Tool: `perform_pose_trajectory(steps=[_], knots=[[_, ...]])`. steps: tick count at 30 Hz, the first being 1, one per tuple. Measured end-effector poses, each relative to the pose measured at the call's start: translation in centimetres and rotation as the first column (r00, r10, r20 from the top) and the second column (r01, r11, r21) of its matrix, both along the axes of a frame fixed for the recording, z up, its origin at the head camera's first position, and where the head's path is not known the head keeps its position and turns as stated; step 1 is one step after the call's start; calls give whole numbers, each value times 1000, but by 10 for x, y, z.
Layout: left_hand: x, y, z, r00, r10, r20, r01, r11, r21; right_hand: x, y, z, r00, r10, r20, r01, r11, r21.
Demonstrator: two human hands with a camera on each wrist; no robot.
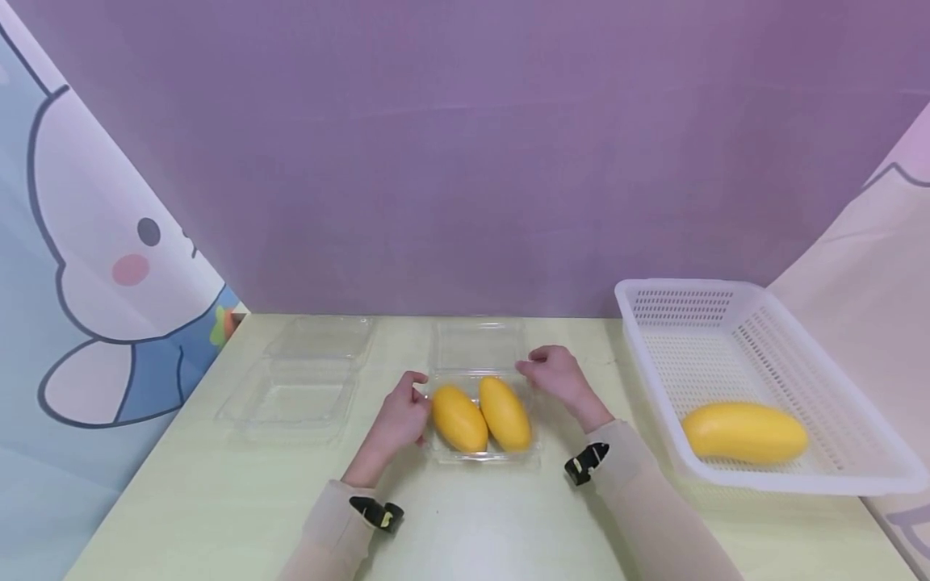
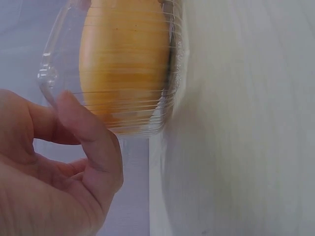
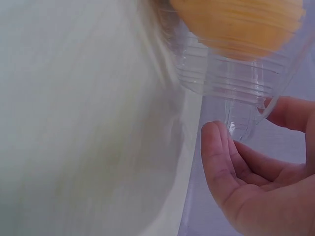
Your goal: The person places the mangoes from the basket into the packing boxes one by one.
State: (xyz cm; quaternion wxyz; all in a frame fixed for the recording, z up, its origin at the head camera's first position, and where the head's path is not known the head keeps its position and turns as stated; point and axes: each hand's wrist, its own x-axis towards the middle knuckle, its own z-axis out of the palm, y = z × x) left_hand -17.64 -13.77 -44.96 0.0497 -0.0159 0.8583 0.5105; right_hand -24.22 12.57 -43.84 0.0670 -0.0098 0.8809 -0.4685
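Note:
Two yellow mangoes (image 1: 460,420) lie side by side in the base of a clear plastic clamshell box (image 1: 479,457). Its lid (image 1: 479,345) is folded back, away from me. On the left side, my left hand (image 1: 404,410) pinches the box's rim with bent fingers. In the left wrist view, a fingertip (image 2: 69,101) sits right at the rim corner, beside a mango (image 2: 123,54). My right hand (image 1: 558,376) is at the far right corner near the hinge. In the right wrist view, thumb and curled fingers (image 3: 216,157) are around the clear plastic edge (image 3: 241,123).
A second clear clamshell box (image 1: 291,403) stands unfolded and without fruit to the left. At the right, a white perforated basket (image 1: 657,403) holds one larger yellow fruit (image 1: 744,433). A purple cloth wall (image 1: 465,161) rises behind the table's far edge.

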Motion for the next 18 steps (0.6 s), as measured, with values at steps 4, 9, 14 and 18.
perform_pose_trajectory(steps=[4, 9, 14, 18], knots=[[0, 0, 1, 1000, 1, 0, -1, 1000, 5, 0, 1, 2, 1000, -13, -6, 13, 1000, -28], [1, 0, 2, 1000, -4, 2, 4, 1000, 5, -1, 2, 5, 999, -22, -31, 20, 998, -53], [0, 0, 2, 1000, -7, 8, 7, 1000, -10, -2, 3, 9, 999, -27, -43, 23, 996, -90], [0, -1, 1, 1000, -12, -2, 12, 1000, -19, -2, 3, 12, 999, -29, -41, 24, 992, -121]])
